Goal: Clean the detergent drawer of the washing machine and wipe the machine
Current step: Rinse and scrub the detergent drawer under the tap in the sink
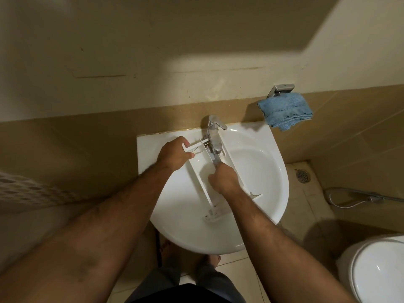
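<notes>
A white detergent drawer [203, 171] lies across the white sink [262, 171], its far end under the chrome tap [213, 136]. The left hand [173, 155] grips the drawer's far left corner. The right hand [223, 179] is curled inside the drawer's compartment; what it holds cannot be made out. A blue towel [285, 111] hangs on a wall holder, and a toilet [376, 272] stands at lower right.

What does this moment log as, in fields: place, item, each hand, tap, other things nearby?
place: white sink against a tiled wall
item: detergent drawer, white, held over the basin under the tap
left hand: grips the drawer's far corner
right hand: inside the drawer, fingers curled; what they hold cannot be told
tap: water flow not discernible
nearby: blue cloth on a wall holder, toilet to the right
</notes>
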